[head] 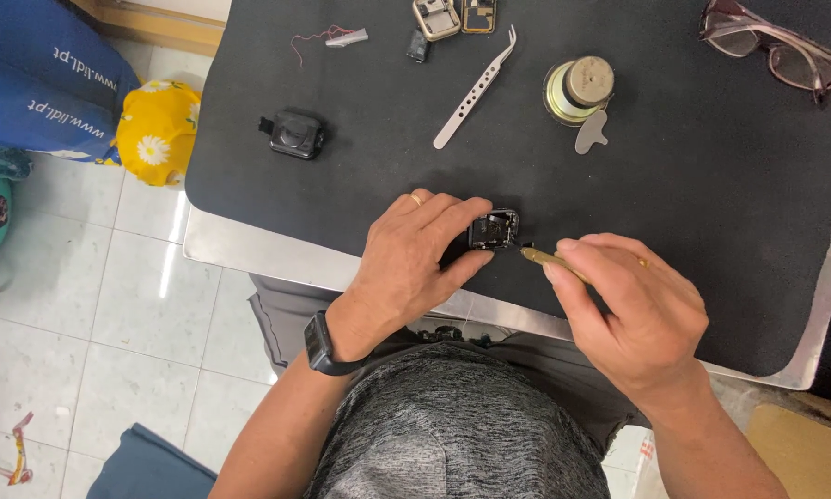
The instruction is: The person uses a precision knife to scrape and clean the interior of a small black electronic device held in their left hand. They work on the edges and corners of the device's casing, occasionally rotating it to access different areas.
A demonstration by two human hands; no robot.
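Note:
My left hand pinches a small opened black watch case between thumb and forefinger, pressing it onto the black mat near the table's front edge. A ring sits on one finger and a dark watch on that wrist. My right hand grips a thin gold-coloured tool, whose tip touches the right side of the case.
On the mat lie silver tweezers, a small round container with a grey pick beside it, a black module, two open watch parts, a wired piece and glasses. Blue bags stand on the tiled floor, left.

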